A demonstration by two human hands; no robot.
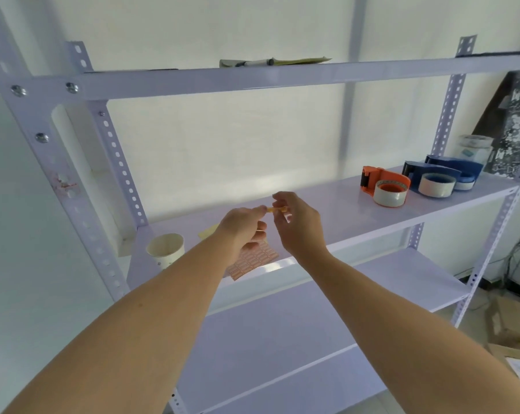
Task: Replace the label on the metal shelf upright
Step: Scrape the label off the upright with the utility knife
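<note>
Hands meet just above the frame's centre, over the middle shelf (327,213) of a pale metal rack. The left hand (243,227) has its fingers curled, and its thumb and forefinger pinch one end of a small orange label (278,209). The right hand (299,225), at 3 o'clock from the left one, nips the other end of the label between its fingertips, with the remaining fingers loosely bent. The label hangs between the two hands in the air, clear of the shelf and touching no metal.

At 6 o'clock from the label, a sheet of orange labels (254,261) lies flat near the shelf's front edge, partly hidden by the left wrist. A yellowish scrap (207,232) shows at 9 o'clock from the left hand, and a white paper cup (166,249) stands upright beyond it, close to the shelf's left end.

The front left upright (83,222) slants across the frame's 9 o'clock side, well apart from both hands. It carries a reddish, torn-looking patch (63,184) over its holes.

Towards 3 o'clock on the same shelf sits an orange tape dispenser (384,186). Two blue tape dispensers (432,177) are just beside it, and a clear tub (475,147) stands behind them. On the top shelf, at 12 o'clock, a pen (254,63) rests on some papers.
</note>
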